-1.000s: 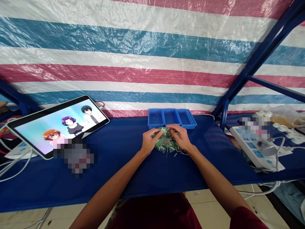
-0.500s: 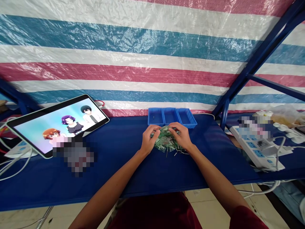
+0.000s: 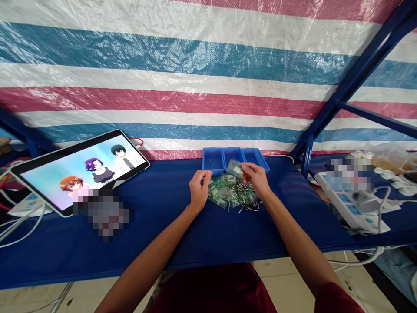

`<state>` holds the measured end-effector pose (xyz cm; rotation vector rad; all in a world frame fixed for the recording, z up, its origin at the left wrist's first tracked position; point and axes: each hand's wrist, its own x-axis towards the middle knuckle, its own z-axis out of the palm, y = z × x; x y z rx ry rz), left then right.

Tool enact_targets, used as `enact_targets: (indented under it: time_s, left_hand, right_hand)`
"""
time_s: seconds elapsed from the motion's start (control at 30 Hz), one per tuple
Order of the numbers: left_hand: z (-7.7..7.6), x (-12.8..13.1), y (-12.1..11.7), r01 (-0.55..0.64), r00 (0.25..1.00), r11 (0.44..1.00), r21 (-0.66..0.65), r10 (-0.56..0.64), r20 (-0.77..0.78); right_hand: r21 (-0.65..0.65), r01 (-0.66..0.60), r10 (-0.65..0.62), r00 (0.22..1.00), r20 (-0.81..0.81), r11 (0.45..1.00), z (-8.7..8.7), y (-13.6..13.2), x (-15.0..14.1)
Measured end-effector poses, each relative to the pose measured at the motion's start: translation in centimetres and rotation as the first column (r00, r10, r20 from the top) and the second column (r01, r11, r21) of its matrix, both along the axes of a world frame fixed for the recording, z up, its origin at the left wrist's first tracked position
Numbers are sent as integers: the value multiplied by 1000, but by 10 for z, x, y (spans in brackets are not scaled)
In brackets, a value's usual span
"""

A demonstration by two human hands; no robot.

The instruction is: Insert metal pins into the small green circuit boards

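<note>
packet (image 3: 233, 168), just one, is clamped in the right hand (image 3: 258, 179) near three bins (image 3: 232, 154); left hand (image 3: 199, 188), grip unclear.

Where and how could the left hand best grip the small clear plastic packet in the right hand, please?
Probably the free left edge of the small clear plastic packet, coming from the left: the right hand pinches its right edge, leaving that side exposed.

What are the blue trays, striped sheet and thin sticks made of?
Blue trays: probably moulded plastic, semi-gloss, with thin, evenly coloured walls.
Striped sheet: likely woven plastic, judging by its glossy creases and fine mesh.
Thin sticks: perhaps bare metal; silvery, but too small to be sure.
</note>
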<state>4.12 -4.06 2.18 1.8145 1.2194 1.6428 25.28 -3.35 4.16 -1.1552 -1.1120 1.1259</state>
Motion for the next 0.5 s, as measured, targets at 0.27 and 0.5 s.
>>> enact_targets:
  time_s: [0.27, 0.5]
  left_hand:
    - [-4, 1, 2, 33, 987, 998, 49, -25, -156]
    - [-8, -4, 6, 270, 857, 960, 69, -207, -473]
  right_hand:
    - [111, 166, -184, 967, 177, 980, -8, 1, -1]
    - [299, 112, -262, 810, 525, 948, -6, -4, -5]
